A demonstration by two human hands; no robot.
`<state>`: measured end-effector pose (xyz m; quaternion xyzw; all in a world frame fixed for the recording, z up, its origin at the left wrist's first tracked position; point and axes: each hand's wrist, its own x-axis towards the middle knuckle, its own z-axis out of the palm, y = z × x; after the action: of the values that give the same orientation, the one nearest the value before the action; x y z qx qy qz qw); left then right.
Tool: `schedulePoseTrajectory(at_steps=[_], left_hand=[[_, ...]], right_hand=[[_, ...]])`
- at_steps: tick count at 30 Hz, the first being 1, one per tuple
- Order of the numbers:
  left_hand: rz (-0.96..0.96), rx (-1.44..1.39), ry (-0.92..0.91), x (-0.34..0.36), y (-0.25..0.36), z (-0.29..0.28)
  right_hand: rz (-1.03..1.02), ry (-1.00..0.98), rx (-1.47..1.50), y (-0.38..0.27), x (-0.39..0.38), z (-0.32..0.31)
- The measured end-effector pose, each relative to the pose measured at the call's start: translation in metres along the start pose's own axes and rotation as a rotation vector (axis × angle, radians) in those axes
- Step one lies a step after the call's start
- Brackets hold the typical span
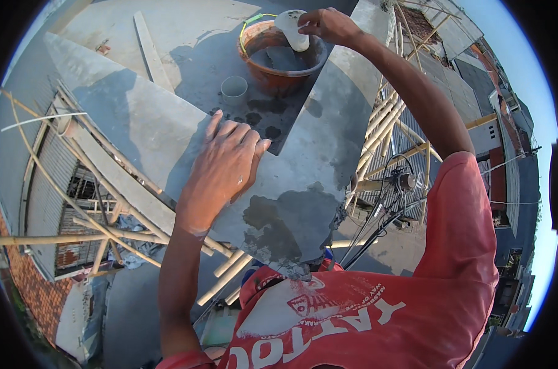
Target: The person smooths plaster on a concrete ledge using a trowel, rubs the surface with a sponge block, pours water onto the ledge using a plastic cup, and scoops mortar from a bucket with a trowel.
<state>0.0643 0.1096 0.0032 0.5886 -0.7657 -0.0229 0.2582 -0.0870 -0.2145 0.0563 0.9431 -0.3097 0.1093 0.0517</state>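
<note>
Up at the top, my right hand point(333, 26) pinches a whitish plastic scoop or cut container point(291, 32), smudged with grey, and holds it tilted over an orange-brown bucket point(271, 77). Grey wet material point(279, 58) shows inside the bucket, which has a thin yellow-green handle point(252, 20). My left hand point(222, 161) rests on the corner of a grey concrete wall top point(150, 111), its fingers spread and bent over the inner edge. Just beyond those fingers stands a pale grey cup or short pipe piece point(234, 90), beside the bucket.
Dark wet patches point(285, 221) mark the concrete nearest me. A narrow board point(151, 52) lies on the sunlit slab. Bamboo poles point(382, 126) run along the right side, with more bamboo scaffolding point(94, 237) at the lower left. Roofs lie below on both sides.
</note>
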Motion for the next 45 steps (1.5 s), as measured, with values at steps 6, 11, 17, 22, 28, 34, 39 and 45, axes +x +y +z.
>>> schedulePoseTrajectory(at_steps=[6,11,17,22,28,34,39,45], left_hand=[[-0.087,0.014,-0.027,0.005,0.006,0.000],[-0.114,0.108,-0.017,0.000,0.006,-0.005],[-0.182,0.102,0.026,-0.007,0.010,-0.002],[-0.086,0.126,0.173,-0.004,0.013,0.015],[-0.170,0.062,0.084,-0.002,0.011,-0.006],[-0.172,0.035,0.066,-0.004,0.010,-0.008],[-0.105,0.019,0.085,-0.002,0.013,-0.005],[-0.145,0.017,-0.003,-0.008,0.019,-0.001]], right_hand=[[-0.289,-0.466,-0.378,-0.001,0.071,0.075],[-0.527,-0.598,-0.512,-0.004,0.129,0.128],[-0.736,-0.739,-0.386,-0.031,0.166,0.188],[-0.677,-0.893,-0.116,-0.007,0.170,0.221],[-0.522,-0.993,0.221,0.009,0.180,0.235],[-0.336,-1.117,0.694,0.042,0.190,0.230],[-0.199,-0.997,0.582,0.120,0.226,0.179],[-0.408,-0.534,0.388,0.084,0.189,0.089]])
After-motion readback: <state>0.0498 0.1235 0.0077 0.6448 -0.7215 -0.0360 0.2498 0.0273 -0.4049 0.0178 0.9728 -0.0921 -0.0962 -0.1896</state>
